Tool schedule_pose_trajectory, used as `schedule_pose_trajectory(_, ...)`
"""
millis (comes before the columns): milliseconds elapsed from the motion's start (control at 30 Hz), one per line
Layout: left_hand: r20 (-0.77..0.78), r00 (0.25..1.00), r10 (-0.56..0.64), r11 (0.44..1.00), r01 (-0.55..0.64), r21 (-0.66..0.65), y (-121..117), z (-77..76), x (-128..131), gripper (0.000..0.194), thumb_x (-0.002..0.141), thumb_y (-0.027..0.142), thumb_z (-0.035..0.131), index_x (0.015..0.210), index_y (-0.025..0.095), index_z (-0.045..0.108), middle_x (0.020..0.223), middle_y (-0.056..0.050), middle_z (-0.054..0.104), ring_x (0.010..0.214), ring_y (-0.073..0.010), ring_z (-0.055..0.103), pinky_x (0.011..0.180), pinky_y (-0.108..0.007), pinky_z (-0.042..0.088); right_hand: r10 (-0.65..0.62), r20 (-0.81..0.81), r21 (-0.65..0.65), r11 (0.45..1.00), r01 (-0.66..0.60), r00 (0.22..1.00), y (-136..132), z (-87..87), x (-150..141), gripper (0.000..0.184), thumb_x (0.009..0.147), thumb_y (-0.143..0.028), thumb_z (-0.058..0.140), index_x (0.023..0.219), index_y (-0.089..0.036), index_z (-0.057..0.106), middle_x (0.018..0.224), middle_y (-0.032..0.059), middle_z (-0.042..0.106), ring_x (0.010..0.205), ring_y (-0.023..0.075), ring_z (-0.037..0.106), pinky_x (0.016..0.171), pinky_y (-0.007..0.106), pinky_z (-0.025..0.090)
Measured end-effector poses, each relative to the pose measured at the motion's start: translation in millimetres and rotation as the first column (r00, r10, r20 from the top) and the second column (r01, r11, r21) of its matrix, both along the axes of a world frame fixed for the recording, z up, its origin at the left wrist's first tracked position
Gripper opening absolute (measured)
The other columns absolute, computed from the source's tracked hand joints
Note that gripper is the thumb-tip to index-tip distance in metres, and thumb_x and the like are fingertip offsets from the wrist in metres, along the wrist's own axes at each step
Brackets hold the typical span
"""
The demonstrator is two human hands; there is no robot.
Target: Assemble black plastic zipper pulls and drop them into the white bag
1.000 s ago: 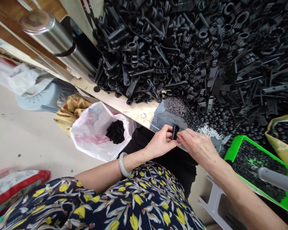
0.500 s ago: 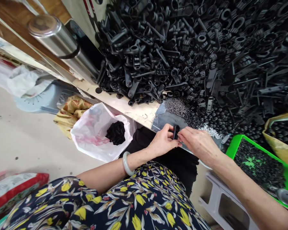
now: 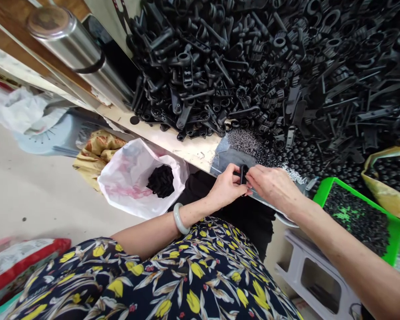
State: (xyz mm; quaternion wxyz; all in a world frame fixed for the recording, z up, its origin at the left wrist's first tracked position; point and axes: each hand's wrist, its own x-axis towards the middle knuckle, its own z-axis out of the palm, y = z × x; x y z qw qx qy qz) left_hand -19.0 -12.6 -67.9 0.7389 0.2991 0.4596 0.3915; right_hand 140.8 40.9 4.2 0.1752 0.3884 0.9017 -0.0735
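My left hand (image 3: 226,187) and my right hand (image 3: 272,186) meet at the table's near edge, both pinched on a small black plastic part (image 3: 243,174) held upright between the fingertips. A pale bangle (image 3: 179,219) sits on my left wrist. Just behind the hands lies a patch of small metal pins (image 3: 245,142) and a huge heap of black plastic parts (image 3: 260,66) that covers the table.
A steel flask (image 3: 76,55) lies at the table's left end. A white bag (image 3: 133,186) with black parts stands on the floor below. A green tray (image 3: 360,218) of small black pieces and a yellow bag (image 3: 386,186) sit at the right. A grey stool (image 3: 316,275) is underneath.
Both hands stay together on the small black part, shifted only slightly up in view. The grey handle seen over the green tray at the right is gone from view.
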Motion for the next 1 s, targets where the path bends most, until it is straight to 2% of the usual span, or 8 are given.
schedule_pose_trajectory(167,-0.015,1.0,-0.017,0.999,0.017,0.037,1,-0.2,-1,0.045,0.071,0.012,0.079,0.105,0.021,0.05,0.069,0.007,0.068,0.064,-0.0112,0.068,0.065,-0.02,0.05,0.027,0.013,0.071,0.997,-0.028,1.0,-11,2.5,-6,0.009,0.097,-0.014,0.058,0.089,-0.015,0.063,0.082,0.0079,0.065,0.069,0.0204,0.063,0.056,0.032,0.029)
schedule_pose_trajectory(300,0.081,0.997,-0.017,1.0,0.016,0.015,2,2.5,-2,0.043,0.071,0.014,0.077,0.104,0.02,0.05,0.066,0.005,0.068,0.059,-0.0111,0.065,0.06,-0.02,0.048,0.124,-0.106,0.108,0.988,-0.113,0.987,-25,1.1,1,0.012,0.099,-0.013,0.057,0.088,-0.016,0.06,0.081,0.006,0.061,0.071,0.0194,0.062,0.058,0.031,0.035)
schedule_pose_trajectory(433,0.145,0.989,-0.009,1.0,0.011,-0.01,2,3.9,-1,0.041,0.07,0.01,0.073,0.101,0.02,0.05,0.065,0.004,0.07,0.057,-0.0108,0.065,0.059,-0.02,0.048,0.152,-0.189,0.164,0.979,-0.121,0.97,-39,-7.5,11,0.014,0.1,-0.007,0.051,0.094,-0.015,0.06,0.082,0.0057,0.06,0.071,0.0184,0.061,0.059,0.03,0.039)
schedule_pose_trajectory(533,0.149,0.989,-0.002,1.0,0.005,-0.02,2,4.0,-2,0.04,0.069,0.008,0.071,0.101,0.02,0.05,0.064,0.005,0.069,0.056,-0.0106,0.064,0.059,-0.02,0.048,0.115,-0.215,0.184,0.98,-0.076,0.97,-44,-12.8,14,0.02,0.099,-0.003,0.046,0.105,-0.014,0.062,0.086,0.0069,0.063,0.074,0.0191,0.063,0.059,0.03,0.041)
schedule_pose_trajectory(633,0.141,0.99,-0.019,1.0,0.019,-0.002,2,5.1,-4,0.039,0.07,0.009,0.07,0.102,0.02,0.05,0.064,0.005,0.069,0.057,-0.0106,0.065,0.06,-0.02,0.047,0.055,-0.285,0.123,0.992,-0.02,0.957,-41,-13.0,16,0.02,0.103,-0.012,0.046,0.109,-0.015,0.065,0.086,0.0063,0.065,0.074,0.0174,0.064,0.061,0.028,0.044)
schedule_pose_trajectory(767,0.125,0.991,-0.04,0.999,0.043,-0.017,3,9.3,-5,0.038,0.07,0.008,0.068,0.101,0.019,0.051,0.065,0.005,0.071,0.057,-0.0109,0.067,0.063,-0.022,0.05,-0.059,-0.432,0.014,0.997,0.072,0.9,-29,-12.3,20,0.024,0.108,-0.026,0.048,0.105,-0.017,0.071,0.09,0.005,0.071,0.074,0.0138,0.067,0.066,0.026,0.046)
schedule_pose_trajectory(900,0.104,0.994,-0.034,0.998,0.039,-0.045,5,12.3,-4,0.037,0.07,0.008,0.068,0.102,0.019,0.052,0.064,0.004,0.072,0.057,-0.0111,0.067,0.061,-0.021,0.049,-0.105,-0.485,0.03,0.99,0.137,0.868,-22,-18.3,21,0.024,0.106,-0.025,0.051,0.097,-0.018,0.072,0.087,0.0027,0.073,0.069,0.0126,0.066,0.065,0.026,0.044)
schedule_pose_trajectory(1000,0.106,0.994,-0.025,0.998,0.031,-0.054,5,12.3,-4,0.037,0.071,0.008,0.068,0.103,0.019,0.052,0.064,0.004,0.073,0.057,-0.0113,0.068,0.061,-0.021,0.049,-0.105,-0.479,0.014,0.992,0.127,0.872,-21,-21.8,22,0.023,0.106,-0.025,0.051,0.097,-0.018,0.071,0.086,0.0021,0.072,0.069,0.0125,0.066,0.065,0.025,0.043)
